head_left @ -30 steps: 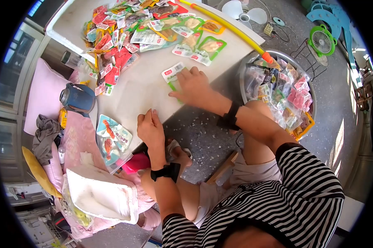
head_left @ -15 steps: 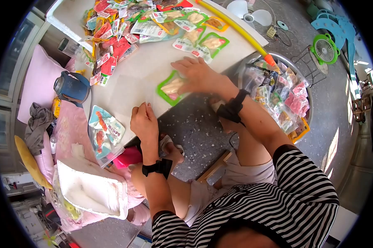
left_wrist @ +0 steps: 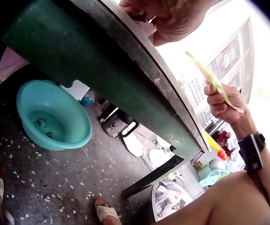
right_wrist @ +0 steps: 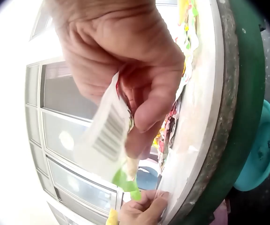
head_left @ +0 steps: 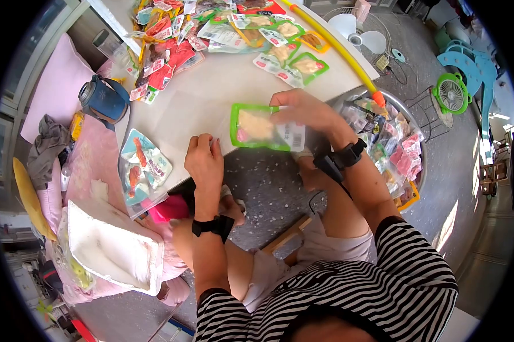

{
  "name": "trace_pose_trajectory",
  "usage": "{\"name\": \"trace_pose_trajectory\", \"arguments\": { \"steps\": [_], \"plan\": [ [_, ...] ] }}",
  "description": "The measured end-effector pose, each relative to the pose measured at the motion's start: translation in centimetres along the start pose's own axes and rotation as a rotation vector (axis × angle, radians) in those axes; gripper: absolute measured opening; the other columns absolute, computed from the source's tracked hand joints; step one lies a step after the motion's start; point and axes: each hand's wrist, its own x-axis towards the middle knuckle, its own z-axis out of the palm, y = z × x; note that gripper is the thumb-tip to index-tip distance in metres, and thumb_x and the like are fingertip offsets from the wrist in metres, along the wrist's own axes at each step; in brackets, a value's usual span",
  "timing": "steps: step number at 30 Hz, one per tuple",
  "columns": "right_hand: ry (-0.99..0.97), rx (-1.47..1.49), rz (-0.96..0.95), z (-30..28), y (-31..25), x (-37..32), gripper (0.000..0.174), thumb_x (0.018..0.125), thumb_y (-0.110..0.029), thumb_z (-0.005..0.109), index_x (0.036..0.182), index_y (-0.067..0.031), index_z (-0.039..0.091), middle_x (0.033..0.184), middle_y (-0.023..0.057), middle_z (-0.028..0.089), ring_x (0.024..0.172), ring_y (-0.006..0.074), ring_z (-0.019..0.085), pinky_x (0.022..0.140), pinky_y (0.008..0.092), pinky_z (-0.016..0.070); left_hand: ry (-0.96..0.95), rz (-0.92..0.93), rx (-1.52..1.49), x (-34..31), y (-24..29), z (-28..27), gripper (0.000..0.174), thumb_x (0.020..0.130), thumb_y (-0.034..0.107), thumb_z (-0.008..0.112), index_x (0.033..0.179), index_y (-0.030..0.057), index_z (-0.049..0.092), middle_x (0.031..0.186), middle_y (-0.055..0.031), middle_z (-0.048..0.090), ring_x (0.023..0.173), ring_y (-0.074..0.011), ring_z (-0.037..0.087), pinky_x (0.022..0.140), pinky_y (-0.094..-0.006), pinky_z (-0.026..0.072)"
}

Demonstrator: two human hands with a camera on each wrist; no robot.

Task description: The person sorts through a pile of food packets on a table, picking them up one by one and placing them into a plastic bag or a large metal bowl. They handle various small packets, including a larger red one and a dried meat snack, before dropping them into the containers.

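My right hand (head_left: 308,114) pinches a green-edged food packet (head_left: 254,126) by its white label end and holds it up over the table's near edge. A pale piece of food shows through the packet's clear face. The right wrist view has the barcode label (right_wrist: 109,136) between thumb and fingers. At the table edge, my left hand (head_left: 204,162) pinches a clear plastic bag (head_left: 185,114) that lies flat on the tabletop. Beside that hand lies a blue-and-white pouch (head_left: 145,165) with a red shrimp-like picture.
Many snack packets (head_left: 171,51) are heaped at the table's far side, with green-edged packets (head_left: 308,65) nearby. A yellow tube (head_left: 342,51) runs along the right edge. Beside the table stands a metal basin (head_left: 422,154) full of packets. A blue jug (head_left: 106,100) sits at the left.
My right hand has picked up the green-edged packet from the table edge, and the packet is now raised and turned sideways. The left hand has stayed at the table edge.
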Motion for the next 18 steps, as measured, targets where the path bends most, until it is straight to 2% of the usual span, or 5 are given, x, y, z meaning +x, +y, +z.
{"name": "trace_pose_trajectory", "arguments": {
  "steps": [4, 10, 13, 16, 18],
  "plan": [
    [-0.156, 0.016, 0.005, 1.0, 0.5, 0.8, 0.015, 0.077, -0.024, 0.066, 0.084, -0.0103, 0.067, 0.071, -0.0067, 0.057, 0.063, 0.0034, 0.047, 0.053, 0.0218, 0.0355, 0.020, 0.036, -0.025, 0.0, 0.2, -0.2, 0.009, 0.078, 0.006, 0.064, 0.087, 0.0041, 0.064, 0.076, -0.0135, 0.056, 0.066, -0.0342, 0.057, 0.056, -0.0431, 0.0443],
    [-0.198, 0.046, -0.046, 2.2, 1.3, 2.2, 0.014, 0.078, -0.021, 0.065, 0.082, -0.0079, 0.068, 0.067, -0.0066, 0.057, 0.059, 0.0039, 0.046, 0.051, 0.0206, 0.0342, -0.009, 0.050, -0.059, 0.0, 0.2, -0.5, 0.018, 0.079, 0.005, 0.063, 0.096, 0.0049, 0.067, 0.074, -0.0127, 0.053, 0.065, -0.0315, 0.056, 0.056, -0.0414, 0.0441],
    [-0.062, 0.137, -0.047, 2.9, 1.7, 3.0, 0.013, 0.081, -0.019, 0.065, 0.081, -0.0062, 0.068, 0.067, -0.0043, 0.060, 0.063, 0.0042, 0.051, 0.053, 0.0190, 0.0376, 0.006, 0.103, -0.062, -0.2, 0.4, -0.5, 0.021, 0.080, 0.002, 0.061, 0.100, 0.0045, 0.067, 0.073, -0.0123, 0.052, 0.063, -0.0293, 0.055, 0.056, -0.0387, 0.0443],
    [0.052, 0.379, -0.018, 4.2, 2.8, 3.7, 0.015, 0.083, -0.014, 0.066, 0.090, -0.0013, 0.067, 0.079, 0.0025, 0.065, 0.072, 0.0082, 0.060, 0.060, 0.0208, 0.0474, 0.032, 0.182, -0.073, -0.3, 1.4, -0.5, 0.025, 0.080, 0.000, 0.061, 0.103, 0.0049, 0.067, 0.074, -0.0117, 0.051, 0.063, -0.0277, 0.055, 0.057, -0.0365, 0.0448],
    [0.090, 0.517, -0.028, 6.2, 1.8, 3.3, 0.024, 0.081, -0.016, 0.068, 0.098, 0.0001, 0.066, 0.084, 0.0030, 0.065, 0.071, 0.0090, 0.059, 0.061, 0.0208, 0.0459, 0.047, 0.217, -0.085, -0.3, 2.0, -0.3, 0.027, 0.079, -0.002, 0.060, 0.104, 0.0053, 0.067, 0.075, -0.0113, 0.051, 0.064, -0.0271, 0.055, 0.058, -0.0360, 0.0451]
  ]
}}
